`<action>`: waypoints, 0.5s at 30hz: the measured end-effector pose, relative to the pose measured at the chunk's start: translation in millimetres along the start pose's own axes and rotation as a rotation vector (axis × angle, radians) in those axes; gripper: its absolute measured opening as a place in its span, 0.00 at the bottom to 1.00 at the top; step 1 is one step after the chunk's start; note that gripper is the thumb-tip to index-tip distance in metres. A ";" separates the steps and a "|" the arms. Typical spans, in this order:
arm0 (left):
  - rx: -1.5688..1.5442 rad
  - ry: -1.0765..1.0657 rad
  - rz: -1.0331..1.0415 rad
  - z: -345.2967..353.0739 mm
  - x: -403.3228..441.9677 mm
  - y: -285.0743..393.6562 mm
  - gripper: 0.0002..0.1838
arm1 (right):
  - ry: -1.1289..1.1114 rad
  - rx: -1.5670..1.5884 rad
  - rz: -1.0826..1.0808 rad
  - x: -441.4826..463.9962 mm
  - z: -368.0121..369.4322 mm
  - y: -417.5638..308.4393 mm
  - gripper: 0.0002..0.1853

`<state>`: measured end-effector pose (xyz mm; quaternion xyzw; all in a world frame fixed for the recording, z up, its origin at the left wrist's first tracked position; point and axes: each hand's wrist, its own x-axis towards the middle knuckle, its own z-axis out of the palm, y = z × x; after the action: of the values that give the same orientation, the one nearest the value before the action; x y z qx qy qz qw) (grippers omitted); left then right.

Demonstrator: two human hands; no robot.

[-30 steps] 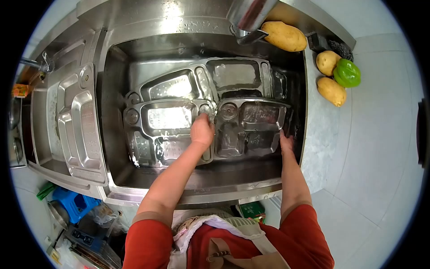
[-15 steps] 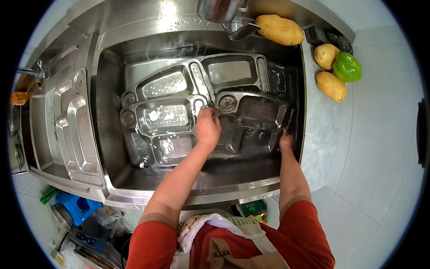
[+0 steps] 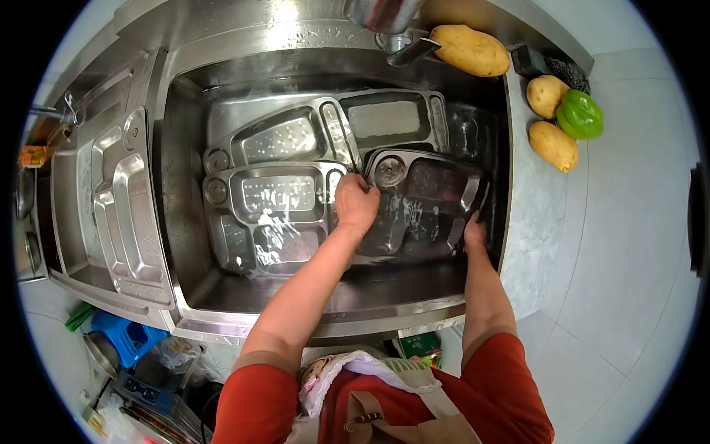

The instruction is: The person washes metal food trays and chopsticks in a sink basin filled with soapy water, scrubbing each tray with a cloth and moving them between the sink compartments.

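Observation:
Several stainless steel compartment trays lie in water in the sink. My left hand is closed on the left edge of the right-hand compartment tray, its fingertips partly hidden. At that tray's right edge my right hand is closed too, with some of its fingers out of sight under the rim. Left of my left hand rests another compartment tray, with water glinting over its wells. Behind these two are a tilted compartment tray and a further compartment tray.
A faucet reaches over the sink's back edge. Potatoes and a green pepper sit on the right-hand counter, and a larger potato on the rim. In the left basin leans one more tray. A blue stool stands below.
Both hands and the right-hand tray have shifted slightly to the right, and the tray's right side looks a little higher. The whole view has also shifted slightly.

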<state>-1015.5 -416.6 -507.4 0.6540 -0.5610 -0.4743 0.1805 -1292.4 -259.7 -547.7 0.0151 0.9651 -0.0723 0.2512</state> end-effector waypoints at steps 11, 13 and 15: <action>0.074 -0.017 0.305 -23.4 -31.7 56.6 0.11 | -0.247 0.402 -0.088 57.5 47.7 36.6 0.44; -0.075 -0.013 0.359 -23.9 -33.2 61.2 0.10 | -0.393 0.514 -0.017 15.3 38.9 15.6 0.38; -0.125 0.071 0.548 -31.7 -43.2 76.5 0.08 | -0.710 0.600 -0.071 63.7 64.8 38.7 0.40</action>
<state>-1028.9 -410.3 -415.1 0.4818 -0.6797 -0.4185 0.3616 -1314.2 -231.4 -639.8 0.0283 0.7558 -0.3573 0.5480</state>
